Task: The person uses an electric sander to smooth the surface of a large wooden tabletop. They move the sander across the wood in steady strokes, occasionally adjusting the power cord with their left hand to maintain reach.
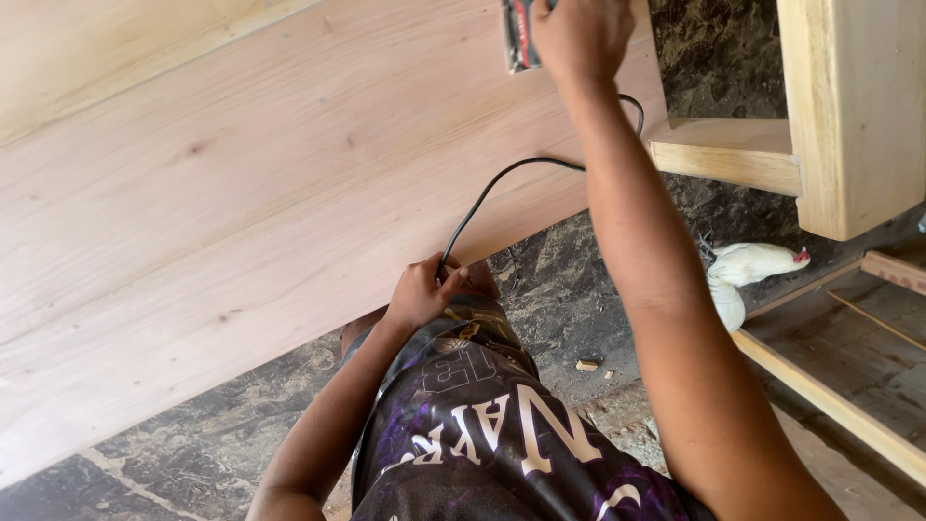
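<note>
A large pale wooden board fills the upper left of the head view. My right hand reaches forward over it and grips a power tool with a red and grey body at the top edge; most of the tool is hidden. A black power cord runs from the tool back across the board. My left hand is closed around that cord at the board's near edge, close to my lap.
Dark mottled floor lies under the board. A pale wooden frame stands at the upper right. A white chicken is beside it on the floor. Wooden slats lie at the right. Small wood chips are scattered near my legs.
</note>
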